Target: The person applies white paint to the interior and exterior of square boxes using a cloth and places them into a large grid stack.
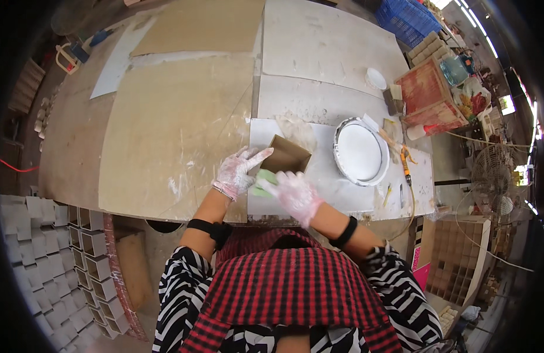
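I'm over the bench: a small brown box (286, 156) sits tilted at the near edge, its open mouth facing up and toward me, long axis running from near-left to far-right. It's bare board, unpainted. My left hand (235, 173) rests fingers spread on its left wall. My right hand (296, 194) grips a green sponge (263, 181). Right of it stands a round white paint pan (360, 152); farther off, a red crate (428, 94).

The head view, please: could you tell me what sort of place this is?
Probably a small craft workshop for painting wooden boxes: a paint-smeared worktable, a round tub of white paint, and stacks of small open boxes beside it.
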{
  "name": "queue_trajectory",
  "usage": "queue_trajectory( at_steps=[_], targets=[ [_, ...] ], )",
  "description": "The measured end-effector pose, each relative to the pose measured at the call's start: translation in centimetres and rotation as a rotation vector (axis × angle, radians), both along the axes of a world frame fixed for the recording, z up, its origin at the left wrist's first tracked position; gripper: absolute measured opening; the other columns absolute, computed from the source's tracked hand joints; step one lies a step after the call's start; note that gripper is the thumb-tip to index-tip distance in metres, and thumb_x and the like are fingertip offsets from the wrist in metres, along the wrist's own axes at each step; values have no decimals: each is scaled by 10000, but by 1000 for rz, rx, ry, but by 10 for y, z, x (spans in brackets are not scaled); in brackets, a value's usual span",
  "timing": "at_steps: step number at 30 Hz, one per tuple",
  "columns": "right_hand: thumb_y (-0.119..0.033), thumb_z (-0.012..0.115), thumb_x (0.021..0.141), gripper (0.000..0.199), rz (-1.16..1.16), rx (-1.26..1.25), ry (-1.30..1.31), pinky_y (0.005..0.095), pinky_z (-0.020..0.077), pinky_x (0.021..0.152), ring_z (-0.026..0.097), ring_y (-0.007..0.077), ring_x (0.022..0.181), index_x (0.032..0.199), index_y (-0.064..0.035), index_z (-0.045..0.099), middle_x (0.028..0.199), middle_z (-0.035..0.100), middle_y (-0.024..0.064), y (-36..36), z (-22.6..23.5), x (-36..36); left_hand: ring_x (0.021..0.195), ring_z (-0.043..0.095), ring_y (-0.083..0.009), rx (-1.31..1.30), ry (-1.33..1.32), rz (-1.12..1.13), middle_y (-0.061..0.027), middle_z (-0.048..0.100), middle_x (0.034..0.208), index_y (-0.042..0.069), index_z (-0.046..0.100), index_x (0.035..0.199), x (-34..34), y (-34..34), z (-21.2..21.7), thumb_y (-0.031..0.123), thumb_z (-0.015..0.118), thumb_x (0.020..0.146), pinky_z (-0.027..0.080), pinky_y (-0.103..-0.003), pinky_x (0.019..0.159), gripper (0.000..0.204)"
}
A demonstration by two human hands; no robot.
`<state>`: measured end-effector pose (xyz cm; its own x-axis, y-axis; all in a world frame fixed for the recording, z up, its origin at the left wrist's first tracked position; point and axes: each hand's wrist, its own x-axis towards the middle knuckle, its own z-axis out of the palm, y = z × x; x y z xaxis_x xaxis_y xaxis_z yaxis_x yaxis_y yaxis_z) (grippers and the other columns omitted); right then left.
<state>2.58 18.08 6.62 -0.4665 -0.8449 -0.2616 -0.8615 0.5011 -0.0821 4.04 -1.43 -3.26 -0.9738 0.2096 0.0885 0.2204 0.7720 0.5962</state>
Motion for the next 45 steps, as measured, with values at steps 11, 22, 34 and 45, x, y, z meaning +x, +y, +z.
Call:
queue_trajectory(
  at_steps=[11, 22, 34, 45],
  targets=[
    [-208, 551, 813, 315, -112, -291, 28, 392, 501, 670, 618, 260, 791, 1124, -230, 599, 965, 587, 83, 19, 18, -65, 1254, 402, -262, -346, 310, -232, -101, 461, 1336, 106, 411, 1344, 50, 59, 13, 257, 480, 856, 284, -405, 1067, 515],
    [-397, 537, 869, 263, 76, -146, -93, 335, 519, 722, 643, 239, 772, 1070, -264, 641, 873, 677, 99, -13, -11, -173, 912, 528, -235, -444, 159, -140, -54, 542, 902, 107, 570, 924, 27, 91, -16, 163, 506, 769, 410, -374, 816, 178],
    [-280, 563, 838, 266, 41, -123, 75, 348, 505, 750, 634, 269, 766, 1097, -272, 626, 838, 633, 94, -4, -36, -177, 899, 520, -228, -428, 189, -137, -41, 533, 887, 129, 561, 903, 26, 87, -20, 224, 527, 737, 358, -388, 871, 194],
    [-255, 524, 847, 295, -67, -171, -113, 386, 459, 873, 581, 324, 971, 1139, -234, 560, 1217, 490, 171, 64, -21, -121, 887, 516, -221, -495, 123, -158, -51, 531, 871, 114, 571, 904, 23, 87, 0, 213, 528, 733, 352, -388, 867, 203]
  ],
)
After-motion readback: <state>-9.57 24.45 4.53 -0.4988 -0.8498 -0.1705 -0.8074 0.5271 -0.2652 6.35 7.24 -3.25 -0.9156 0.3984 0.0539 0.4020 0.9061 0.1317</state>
